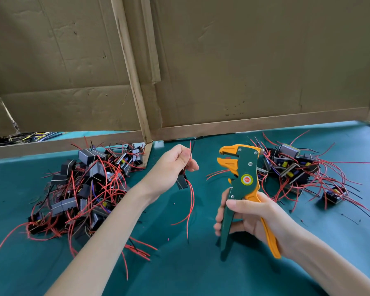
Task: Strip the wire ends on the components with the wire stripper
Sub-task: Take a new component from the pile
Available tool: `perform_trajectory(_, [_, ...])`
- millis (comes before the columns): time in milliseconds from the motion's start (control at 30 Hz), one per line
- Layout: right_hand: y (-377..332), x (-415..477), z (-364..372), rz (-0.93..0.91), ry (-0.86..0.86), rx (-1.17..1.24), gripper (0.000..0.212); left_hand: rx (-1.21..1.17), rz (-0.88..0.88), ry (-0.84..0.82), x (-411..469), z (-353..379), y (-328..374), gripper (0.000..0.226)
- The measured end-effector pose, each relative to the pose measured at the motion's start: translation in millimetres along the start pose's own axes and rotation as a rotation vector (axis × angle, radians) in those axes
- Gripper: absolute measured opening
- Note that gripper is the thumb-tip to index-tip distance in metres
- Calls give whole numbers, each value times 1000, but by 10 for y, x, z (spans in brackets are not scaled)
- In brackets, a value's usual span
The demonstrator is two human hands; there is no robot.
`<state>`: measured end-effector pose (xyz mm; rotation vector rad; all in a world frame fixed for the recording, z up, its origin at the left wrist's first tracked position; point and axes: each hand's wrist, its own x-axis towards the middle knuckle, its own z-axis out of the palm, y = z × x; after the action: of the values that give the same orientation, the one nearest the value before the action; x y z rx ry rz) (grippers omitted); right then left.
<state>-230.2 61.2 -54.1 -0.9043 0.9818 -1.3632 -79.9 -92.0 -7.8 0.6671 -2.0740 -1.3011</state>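
My left hand (pixel 173 165) pinches a red and a black wire end upright between thumb and fingers. A small black component (pixel 182 182) hangs below that hand, with long red wires trailing down from it. My right hand (pixel 250 216) grips the handles of a green and orange wire stripper (pixel 242 174), held upright with its orange jaws apart and pointing left. A gap separates the jaws from the held wire ends.
A pile of black components with red wires (pixel 83 189) lies on the left of the teal table cloth (pixel 201 270). A second pile (pixel 297 169) lies at the right. Cardboard panels on a wooden frame (pixel 141 86) stand behind both piles.
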Motion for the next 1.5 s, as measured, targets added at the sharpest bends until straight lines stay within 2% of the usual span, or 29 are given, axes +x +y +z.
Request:
perform_trajectory(333, [17,2,-13,10,-13,-49,21,192,190,-26,0,-42,93,14])
perform_trajectory(633, [-4,-26,-4,-4,-53,-34,22,206,220,-32,-25,-29,201,11])
perform_trajectory(767, [1,-23,2,-7,-60,-39,28,253,224,-58,-35,-38,210,17])
perform_trajectory(900, [4,-5,-23,1,-35,-53,31,319,126,-90,-22,-61,90,13])
perform_trajectory(967, [6,3,-39,-1,-25,-30,30,234,93,-41,-22,-92,54,13])
perform_trajectory(1100, [5,6,-57,-7,-14,-6,23,4,-40,127,9,-290,64,42])
perform_trajectory(1233, [13,6,-58,-8,-2,-8,22,337,-159,252,1,-652,42,47])
perform_trajectory(1333, [20,5,-58,-9,-9,-16,23,556,-276,374,-28,-904,78,23])
perform_trajectory(1400, [27,7,-59,-6,-13,-23,29,662,-398,304,-54,-980,124,18])
perform_trajectory(1500, [32,11,-56,2,-11,-33,31,569,-509,62,-85,-841,132,21])
